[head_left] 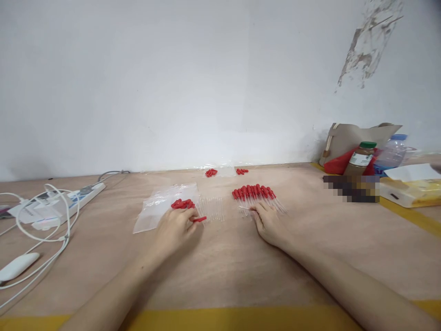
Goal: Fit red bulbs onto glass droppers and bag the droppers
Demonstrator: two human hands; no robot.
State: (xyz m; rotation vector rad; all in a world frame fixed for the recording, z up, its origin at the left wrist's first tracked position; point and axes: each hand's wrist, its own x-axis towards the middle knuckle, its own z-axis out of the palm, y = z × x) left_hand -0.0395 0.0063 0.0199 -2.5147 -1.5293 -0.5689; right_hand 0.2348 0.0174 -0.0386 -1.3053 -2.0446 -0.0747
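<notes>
Pinched in my left hand point(175, 227) is a red rubber dropper bulb point(200, 219), pointing right. Just behind that hand, a pile of red bulbs point(182, 203) lies on a clear plastic bag point(148, 214). A row of thin clear tubes point(214, 208) lies between my hands. My right hand point(270, 224) has its fingertips closed on a clear dropper tube point(243, 208) that points left. Beyond the right fingers, several droppers with red bulbs point(254, 191) lie fanned side by side, their lower ends partly hidden by the hand.
Two small groups of red bulbs point(211, 173) lie near the wall with clear plastic. At left are a power strip point(86, 197), white cables and a white device point(19, 266). A bag point(358, 133), a green-capped bottle point(360, 159) and a yellow package point(413, 188) stand at right.
</notes>
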